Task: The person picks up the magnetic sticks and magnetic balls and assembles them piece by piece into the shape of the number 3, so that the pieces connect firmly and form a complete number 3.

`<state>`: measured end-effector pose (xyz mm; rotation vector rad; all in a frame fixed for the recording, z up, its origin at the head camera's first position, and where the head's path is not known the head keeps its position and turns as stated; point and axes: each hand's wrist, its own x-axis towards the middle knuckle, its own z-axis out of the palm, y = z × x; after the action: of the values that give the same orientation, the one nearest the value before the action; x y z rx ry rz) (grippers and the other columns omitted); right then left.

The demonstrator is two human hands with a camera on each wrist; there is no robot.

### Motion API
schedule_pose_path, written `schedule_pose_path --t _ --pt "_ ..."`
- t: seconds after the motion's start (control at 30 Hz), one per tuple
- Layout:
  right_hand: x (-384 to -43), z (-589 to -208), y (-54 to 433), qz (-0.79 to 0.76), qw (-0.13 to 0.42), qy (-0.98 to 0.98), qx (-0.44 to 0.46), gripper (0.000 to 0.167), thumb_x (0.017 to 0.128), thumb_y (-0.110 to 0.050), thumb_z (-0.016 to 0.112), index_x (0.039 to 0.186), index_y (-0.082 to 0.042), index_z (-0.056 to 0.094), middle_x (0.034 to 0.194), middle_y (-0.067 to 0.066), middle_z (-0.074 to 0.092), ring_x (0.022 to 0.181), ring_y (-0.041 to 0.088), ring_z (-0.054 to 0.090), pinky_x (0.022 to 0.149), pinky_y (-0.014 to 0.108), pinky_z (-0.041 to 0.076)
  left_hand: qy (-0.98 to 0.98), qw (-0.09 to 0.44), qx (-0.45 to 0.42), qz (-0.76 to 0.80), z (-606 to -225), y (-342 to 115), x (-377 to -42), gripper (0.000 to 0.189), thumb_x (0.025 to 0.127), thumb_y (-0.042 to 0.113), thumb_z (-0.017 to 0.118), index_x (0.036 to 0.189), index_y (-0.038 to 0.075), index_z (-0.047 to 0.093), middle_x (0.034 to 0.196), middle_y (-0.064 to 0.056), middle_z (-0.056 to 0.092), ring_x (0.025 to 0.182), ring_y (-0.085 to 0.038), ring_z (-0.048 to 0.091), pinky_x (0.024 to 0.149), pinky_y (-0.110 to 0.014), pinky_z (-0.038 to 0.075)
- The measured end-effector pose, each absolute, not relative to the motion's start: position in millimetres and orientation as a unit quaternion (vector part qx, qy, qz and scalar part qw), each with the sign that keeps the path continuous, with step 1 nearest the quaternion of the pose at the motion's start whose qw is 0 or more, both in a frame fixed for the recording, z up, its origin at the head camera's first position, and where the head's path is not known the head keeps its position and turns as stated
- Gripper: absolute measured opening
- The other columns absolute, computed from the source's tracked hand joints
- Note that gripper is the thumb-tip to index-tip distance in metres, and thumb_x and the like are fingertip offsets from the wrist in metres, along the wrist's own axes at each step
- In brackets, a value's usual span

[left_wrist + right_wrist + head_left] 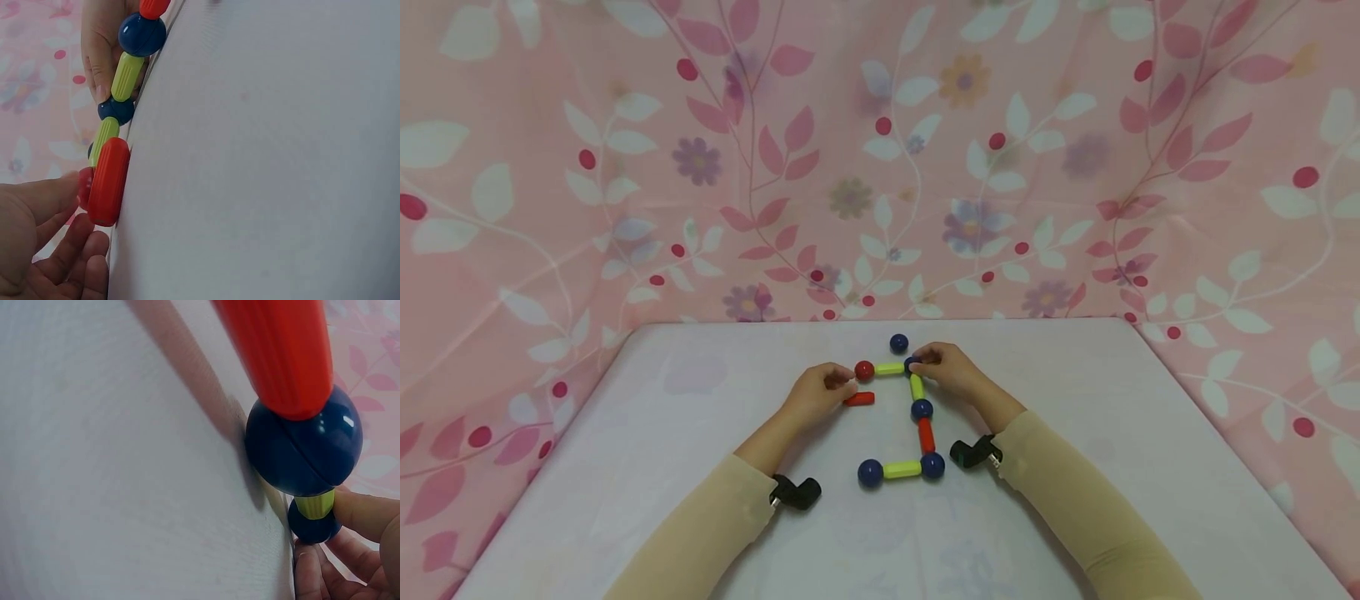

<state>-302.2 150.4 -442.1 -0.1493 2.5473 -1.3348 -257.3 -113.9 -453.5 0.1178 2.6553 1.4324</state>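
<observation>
At the back of the table, a chain of magnetic balls and rods bends rightward and down. My left hand (822,393) pinches the red ball (864,370) at the chain's far left end, with thumb and fingertips at its left side. A loose red rod (861,398) lies by the left thumb, in front of that ball. My right hand (951,369) pinches the blue ball (912,366) at the far corner, partly covered by the fingers. Between these balls runs a yellow-green rod (890,368). Another yellow-green rod (917,387) leads to the middle blue ball (922,409).
Nearer, a red rod (927,435) joins a blue ball (932,465), then a yellow-green rod (902,470) and an end blue ball (870,473). A separate blue ball (898,342) sits behind the chain. Floral cloth (925,167) hangs behind the white table (1037,358).
</observation>
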Motion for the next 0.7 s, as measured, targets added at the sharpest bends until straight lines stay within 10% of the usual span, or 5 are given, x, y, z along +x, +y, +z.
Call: schedule_pose_path --t 0.7 --pt "-303 -445 150 -0.459 0.123 0.878 -0.057 0.034 0.095 -0.028 0.071 0.122 -0.009 0.066 0.114 0.009 0.063 0.099 0.024 0.055 0.084 0.034 0.049 0.893 0.078 0.089 0.434 -455 -116 -246 0.014 0.09 0.015 0.076 0.103 0.02 0.077 0.095 0.002 0.067 0.088 -0.019 0.057 0.082 -0.034 0.05"
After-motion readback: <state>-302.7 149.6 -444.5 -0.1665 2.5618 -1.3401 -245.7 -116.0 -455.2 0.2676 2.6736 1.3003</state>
